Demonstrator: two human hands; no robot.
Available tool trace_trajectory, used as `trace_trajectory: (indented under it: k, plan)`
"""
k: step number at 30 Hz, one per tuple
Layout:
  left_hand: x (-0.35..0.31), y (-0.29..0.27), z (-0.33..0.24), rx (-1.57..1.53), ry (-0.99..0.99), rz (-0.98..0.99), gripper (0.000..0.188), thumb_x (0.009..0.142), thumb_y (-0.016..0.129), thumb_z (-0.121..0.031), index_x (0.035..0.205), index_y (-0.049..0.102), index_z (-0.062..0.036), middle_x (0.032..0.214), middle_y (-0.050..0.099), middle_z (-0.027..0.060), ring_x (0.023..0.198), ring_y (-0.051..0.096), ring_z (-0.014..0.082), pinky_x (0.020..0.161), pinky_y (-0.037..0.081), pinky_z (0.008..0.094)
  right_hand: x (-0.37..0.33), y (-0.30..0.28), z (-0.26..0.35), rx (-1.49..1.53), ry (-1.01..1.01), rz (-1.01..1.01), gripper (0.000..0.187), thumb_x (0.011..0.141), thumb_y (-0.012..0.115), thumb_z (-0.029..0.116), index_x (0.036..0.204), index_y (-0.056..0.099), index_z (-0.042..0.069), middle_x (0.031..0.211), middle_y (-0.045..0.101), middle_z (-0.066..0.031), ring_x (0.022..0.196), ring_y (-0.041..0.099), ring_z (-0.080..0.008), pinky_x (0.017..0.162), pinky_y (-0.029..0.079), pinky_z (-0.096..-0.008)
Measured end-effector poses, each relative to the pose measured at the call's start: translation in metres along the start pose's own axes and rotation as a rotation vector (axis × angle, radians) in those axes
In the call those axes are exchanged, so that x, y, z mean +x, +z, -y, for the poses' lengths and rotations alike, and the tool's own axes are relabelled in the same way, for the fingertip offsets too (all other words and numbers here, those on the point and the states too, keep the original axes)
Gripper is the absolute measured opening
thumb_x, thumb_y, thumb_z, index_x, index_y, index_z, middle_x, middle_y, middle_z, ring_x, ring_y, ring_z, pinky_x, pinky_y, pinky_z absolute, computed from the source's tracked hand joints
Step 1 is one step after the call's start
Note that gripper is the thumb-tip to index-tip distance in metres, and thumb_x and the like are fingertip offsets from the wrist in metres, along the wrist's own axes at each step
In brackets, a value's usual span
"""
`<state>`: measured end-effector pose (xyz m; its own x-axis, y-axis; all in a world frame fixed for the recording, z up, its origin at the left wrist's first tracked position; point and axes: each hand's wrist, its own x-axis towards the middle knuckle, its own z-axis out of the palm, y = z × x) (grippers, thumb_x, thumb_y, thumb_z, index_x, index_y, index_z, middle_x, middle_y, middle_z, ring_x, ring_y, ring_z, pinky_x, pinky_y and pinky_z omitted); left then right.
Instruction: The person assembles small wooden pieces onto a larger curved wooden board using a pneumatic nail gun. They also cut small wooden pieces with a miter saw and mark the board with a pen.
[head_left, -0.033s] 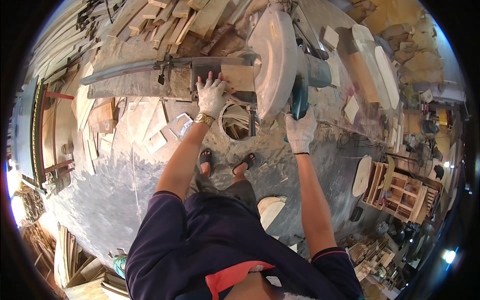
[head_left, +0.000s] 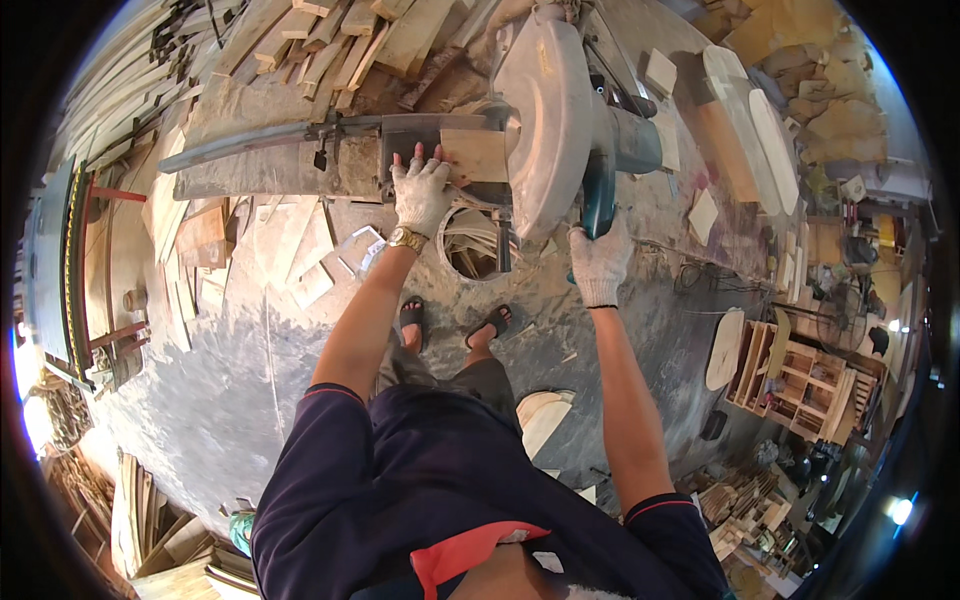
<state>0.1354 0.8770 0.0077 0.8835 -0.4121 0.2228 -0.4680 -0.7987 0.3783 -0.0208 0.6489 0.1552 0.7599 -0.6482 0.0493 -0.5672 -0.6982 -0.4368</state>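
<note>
My left hand, in a white fingerless glove with a gold watch at the wrist, lies with fingers stretched out at the left end of a short wooden board. The board sits on the saw's bed, its right end up against the large grey blade guard of a miter saw. My gloved right hand is wrapped round the saw's dark green handle. The blade itself is hidden by the guard.
A long metal fence runs left from the saw. Beyond it are stacked wood strips. A round bin of offcuts stands below the bed. Pale boards lie right of the saw. A wooden rack and a fan stand farther right.
</note>
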Motion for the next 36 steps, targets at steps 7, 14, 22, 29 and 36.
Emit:
trace_trajectory:
  k: [7, 14, 22, 29, 36]
  plan:
    - [0.010, 0.006, 0.004, 0.013, -0.016, 0.025, 0.044, 0.088, 0.073, -0.039, 0.125, 0.069, -0.0150, 0.143, 0.064, 0.0053, 0.142, 0.048, 0.0373, 0.118, 0.023, 0.0649, 0.009, 0.012, -0.006, 0.063, 0.101, 0.142, 0.072, 0.077, 0.077, 0.026, 0.140, 0.052, 0.001, 0.115, 0.066, -0.0254, 0.103, 0.065, -0.0467, 0.088, 0.054, -0.0566]
    - [0.014, 0.008, 0.009, -0.005, -0.016, 0.079, 0.047, 0.088, 0.073, -0.044, 0.122, 0.070, -0.0122, 0.147, 0.061, 0.0096, 0.146, 0.045, 0.0379, 0.120, 0.022, 0.0635, 0.009, 0.005, 0.019, 0.011, 0.130, 0.140, 0.062, 0.079, 0.075, 0.025, 0.130, 0.053, -0.002, 0.112, 0.067, -0.0279, 0.104, 0.065, -0.0464, 0.087, 0.055, -0.0552]
    - [0.020, -0.013, 0.007, 0.164, 0.126, 0.182, 0.077, 0.078, 0.081, -0.050, 0.135, 0.058, -0.0043, 0.166, 0.036, 0.0156, 0.154, 0.032, 0.0352, 0.122, 0.022, 0.0654, 0.097, -0.140, 0.102, 0.151, -0.218, 0.262, 0.039, 0.089, 0.062, 0.032, 0.092, 0.058, -0.007, 0.072, 0.065, -0.0173, 0.058, 0.068, -0.0237, 0.060, 0.055, -0.0408]
    - [0.041, -0.020, -0.003, 0.228, 0.102, 0.268, 0.083, 0.070, 0.083, -0.037, 0.137, 0.048, -0.0027, 0.160, 0.042, 0.0188, 0.143, 0.045, 0.0346, 0.113, 0.034, 0.0628, 0.189, -0.172, 0.126, 0.625, -0.319, 0.375, 0.036, 0.086, 0.065, 0.031, 0.094, 0.068, -0.004, 0.082, 0.069, -0.0164, 0.063, 0.069, -0.0249, 0.059, 0.057, -0.0380]
    - [0.039, -0.014, -0.036, 0.363, -0.082, 0.229, 0.110, 0.058, 0.093, -0.038, 0.151, 0.041, -0.0088, 0.144, 0.044, 0.0228, 0.135, 0.043, 0.0413, 0.107, 0.038, 0.0602, 0.176, 0.007, 0.036, 0.124, -0.389, 0.218, 0.026, 0.089, 0.064, 0.031, 0.093, 0.069, 0.007, 0.090, 0.073, -0.0180, 0.077, 0.071, -0.0389, 0.074, 0.058, -0.0481]
